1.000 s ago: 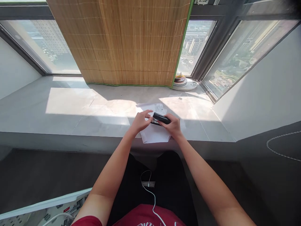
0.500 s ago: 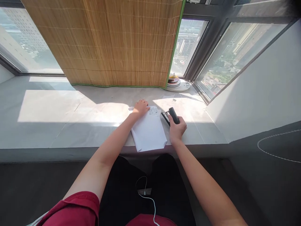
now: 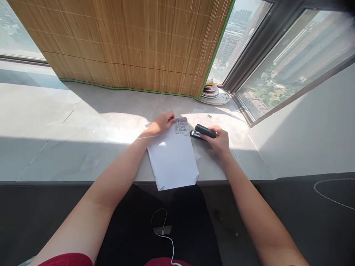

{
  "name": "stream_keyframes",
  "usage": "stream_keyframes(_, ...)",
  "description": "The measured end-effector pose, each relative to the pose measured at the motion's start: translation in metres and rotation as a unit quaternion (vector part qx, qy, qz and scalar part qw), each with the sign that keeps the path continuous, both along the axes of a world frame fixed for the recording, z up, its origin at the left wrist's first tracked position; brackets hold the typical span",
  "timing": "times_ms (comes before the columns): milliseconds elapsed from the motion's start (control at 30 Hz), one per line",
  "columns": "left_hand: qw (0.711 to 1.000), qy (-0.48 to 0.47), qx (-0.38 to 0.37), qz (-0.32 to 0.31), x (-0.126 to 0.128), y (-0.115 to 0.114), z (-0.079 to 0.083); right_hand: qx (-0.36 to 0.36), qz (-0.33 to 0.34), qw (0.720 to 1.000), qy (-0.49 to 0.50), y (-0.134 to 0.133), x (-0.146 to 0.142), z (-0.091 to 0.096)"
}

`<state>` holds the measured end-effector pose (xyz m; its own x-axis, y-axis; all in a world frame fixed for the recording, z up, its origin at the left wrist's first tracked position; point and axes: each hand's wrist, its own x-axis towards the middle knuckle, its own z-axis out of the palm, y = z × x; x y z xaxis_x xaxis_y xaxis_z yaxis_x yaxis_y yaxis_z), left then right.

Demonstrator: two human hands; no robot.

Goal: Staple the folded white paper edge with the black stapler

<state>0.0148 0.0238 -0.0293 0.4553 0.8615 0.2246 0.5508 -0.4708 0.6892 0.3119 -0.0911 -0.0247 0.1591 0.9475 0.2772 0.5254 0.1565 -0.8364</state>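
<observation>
White sheets of paper (image 3: 173,159) lie on the sill, their lower end sticking out past its front edge. Near the top they carry dense rows of short dark marks (image 3: 181,126) that look like staples. My left hand (image 3: 162,123) is at the upper left edge of the paper, fingers curled and closed on it. To the right of the paper, my right hand (image 3: 221,140) is wrapped around a black stapler (image 3: 204,130). The stapler's jaws point left, close beside the paper's right edge, and are slightly apart.
A small strip of staples (image 3: 209,116) lies behind the stapler. Stacked plates (image 3: 213,96) stand in the window corner beside a hanging bamboo blind (image 3: 130,48). A white cable (image 3: 172,245) runs to a device on my lap. The sill's front edge (image 3: 69,181) is near me.
My right hand has turned the stapler so that it lies flatter and points left. My left hand's fingers have curled at the paper's edge. The view has shifted.
</observation>
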Motion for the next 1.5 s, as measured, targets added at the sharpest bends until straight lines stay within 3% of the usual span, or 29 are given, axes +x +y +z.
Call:
stream_keyframes(100, 1.000, 0.012, -0.003, 0.009, 0.004, 0.000, -0.001, -0.069, 0.165, 0.982, -0.056, 0.027, 0.028, 0.005)
stream_keyframes(233, 0.998, 0.052, -0.006, 0.021, 0.010, -0.002, -0.002, -0.096, 0.240, 0.962, -0.086, 0.039, 0.038, 0.006)
stream_keyframes(333, 0.996, 0.089, 0.008, 0.013, 0.016, -0.005, -0.003, -0.032, 0.246, 0.961, -0.119, 0.035, 0.034, 0.005)
stream_keyframes(467, 0.990, 0.081, 0.117, -0.021, 0.025, -0.009, -0.003, 0.045, 0.242, 0.957, -0.154, 0.027, 0.029, 0.006)
stream_keyframes(533, 0.984, 0.059, 0.147, -0.083, 0.027, -0.011, -0.003, 0.075, 0.233, 0.957, -0.158, 0.024, 0.027, 0.008)
stream_keyframes(633, 0.968, 0.048, 0.132, -0.207, 0.030, -0.016, -0.004, 0.108, 0.231, 0.952, -0.171, 0.023, 0.020, 0.010)
stream_keyframes(700, 0.962, 0.064, 0.110, -0.242, 0.033, -0.021, -0.007, 0.131, 0.235, 0.946, -0.179, 0.024, 0.015, 0.011)
stream_keyframes(833, 0.956, 0.094, 0.069, -0.268, 0.040, -0.029, -0.012, 0.170, 0.231, 0.938, -0.193, 0.024, 0.006, 0.012)
stream_keyframes(967, 0.952, 0.088, 0.044, -0.289, 0.045, -0.032, -0.011, 0.164, 0.214, 0.939, -0.214, 0.023, 0.001, 0.011)
stream_keyframes(1500, 0.965, 0.040, 0.030, -0.256, 0.046, -0.030, -0.019, 0.184, 0.206, 0.934, -0.228, 0.023, -0.008, 0.009)
